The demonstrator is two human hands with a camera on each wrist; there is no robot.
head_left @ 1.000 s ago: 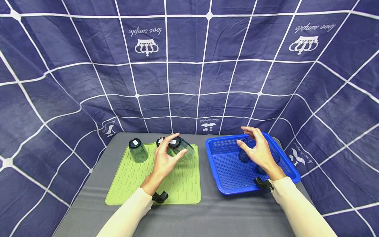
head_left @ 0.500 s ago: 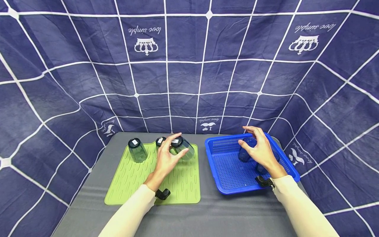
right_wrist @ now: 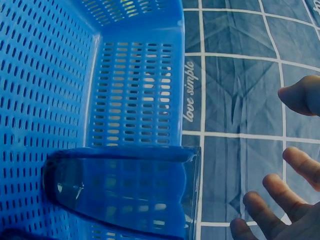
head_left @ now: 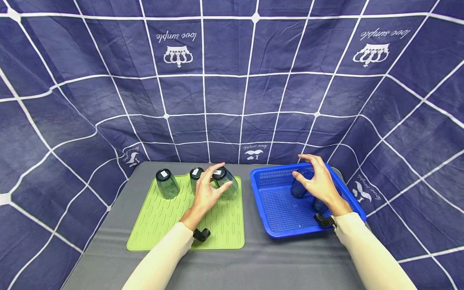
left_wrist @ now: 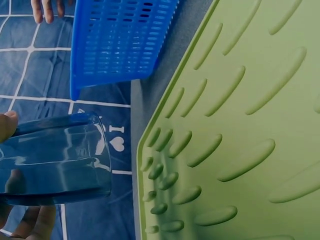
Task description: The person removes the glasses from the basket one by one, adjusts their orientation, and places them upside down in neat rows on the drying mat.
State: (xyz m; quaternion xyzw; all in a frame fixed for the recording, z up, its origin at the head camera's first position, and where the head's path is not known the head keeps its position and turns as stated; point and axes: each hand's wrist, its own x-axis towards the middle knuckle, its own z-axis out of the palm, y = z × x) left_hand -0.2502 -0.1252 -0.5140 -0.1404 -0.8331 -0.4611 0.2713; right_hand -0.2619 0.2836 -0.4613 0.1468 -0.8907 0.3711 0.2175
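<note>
In the head view my left hand [head_left: 209, 192] holds a tinted drinking glass [head_left: 227, 183] over the right part of the green drying mat [head_left: 181, 225]. The glass is upside down, its dark labelled base uppermost. The left wrist view shows thumb and fingers on opposite sides of this glass [left_wrist: 55, 160], its lower end apart from the mat. Two more upside-down glasses stand at the mat's back: one at the left [head_left: 168, 185], one behind my left hand [head_left: 196, 177]. My right hand [head_left: 319, 185] hovers, fingers spread, above an upright blue-looking glass [right_wrist: 125, 195] in the blue basket [head_left: 270, 233].
The basket stands right of the mat on a grey-covered table [head_left: 250, 266]. Another glass [head_left: 320, 206] is in the basket, partly behind my right wrist. A blue checked curtain [head_left: 232, 92] rises behind the table and at both sides.
My left hand has shifted slightly right, and the held glass's base has moved right with it. The glass behind that hand shows more now. My right hand has barely moved.
</note>
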